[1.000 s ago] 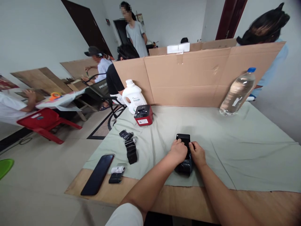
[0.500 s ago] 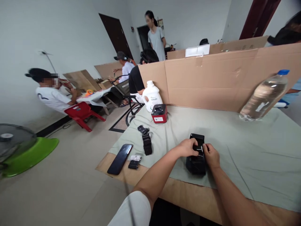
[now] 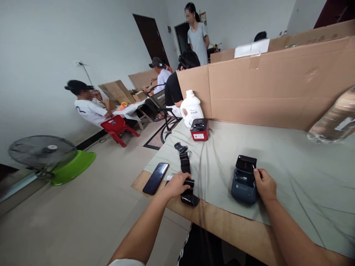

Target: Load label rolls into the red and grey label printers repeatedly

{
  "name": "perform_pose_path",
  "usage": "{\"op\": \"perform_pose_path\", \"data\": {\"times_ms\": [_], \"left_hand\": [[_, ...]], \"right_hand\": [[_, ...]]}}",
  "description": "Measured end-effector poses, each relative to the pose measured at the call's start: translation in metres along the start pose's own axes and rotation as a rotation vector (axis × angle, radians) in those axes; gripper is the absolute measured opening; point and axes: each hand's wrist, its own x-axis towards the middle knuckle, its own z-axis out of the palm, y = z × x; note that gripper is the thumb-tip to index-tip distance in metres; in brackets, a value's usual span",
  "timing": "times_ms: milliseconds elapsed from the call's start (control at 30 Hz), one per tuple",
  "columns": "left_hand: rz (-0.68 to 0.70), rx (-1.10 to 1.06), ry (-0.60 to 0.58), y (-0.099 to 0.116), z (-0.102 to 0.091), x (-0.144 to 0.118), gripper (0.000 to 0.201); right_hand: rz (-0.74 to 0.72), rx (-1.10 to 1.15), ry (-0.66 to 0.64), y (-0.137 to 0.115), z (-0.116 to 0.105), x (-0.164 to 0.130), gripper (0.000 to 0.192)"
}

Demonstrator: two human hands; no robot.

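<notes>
A small dark grey printer (image 3: 244,180) with its lid raised sits on the grey-green cloth (image 3: 277,155) near the table's front edge. My right hand (image 3: 264,184) rests against its right side, fingers pinched at the lid's corner. My left hand (image 3: 175,185) has reached left and closes on a black roll (image 3: 189,183) at the near end of a row of black parts (image 3: 184,160). Another black roll (image 3: 190,200) lies on the wood just in front of it.
A black phone (image 3: 155,178) lies left of my left hand. A red box (image 3: 199,130) and a white jug (image 3: 191,108) stand at the back left, a plastic bottle (image 3: 332,120) at the right, before a cardboard wall (image 3: 266,85). People sit at left; a fan (image 3: 41,151) stands on the floor.
My left hand left the printer and moved left to the black roll. The right hand stayed at the printer, whose lid now stands open. The view swung left.
</notes>
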Motion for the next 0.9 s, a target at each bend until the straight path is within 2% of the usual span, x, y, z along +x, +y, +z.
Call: {"op": "perform_pose_path", "data": {"times_ms": [200,333,433,533,600,667,767,900], "left_hand": [[0.031,0.152,0.096,-0.006,0.009,0.006,0.03],[0.032,0.146,0.204,-0.013,0.015,0.01,0.035],[0.052,0.066,0.308,-0.028,0.007,0.011,0.033],[-0.001,0.078,0.371,-0.048,-0.012,0.007,0.032],[-0.052,0.136,0.303,-0.058,-0.023,0.003,0.038],[-0.075,0.172,0.183,-0.063,-0.028,-0.002,0.043],[-0.078,0.179,0.063,-0.062,-0.023,-0.006,0.047],[-0.09,0.2,0.004,-0.054,-0.012,-0.005,0.045]], "right_hand": [[-0.002,-0.014,0.007,0.0,-0.001,-0.001,0.045],[-0.018,-0.012,0.014,-0.001,-0.002,-0.001,0.046],[-0.015,-0.012,0.018,-0.003,-0.002,-0.001,0.048],[-0.017,-0.01,0.03,-0.003,-0.002,0.0,0.05],[-0.012,-0.014,0.025,-0.004,-0.002,0.0,0.049],[0.001,-0.024,0.01,-0.003,-0.002,0.0,0.049],[0.004,-0.024,0.008,-0.003,-0.002,0.0,0.05],[-0.003,-0.012,0.012,-0.001,-0.001,0.0,0.05]]}}
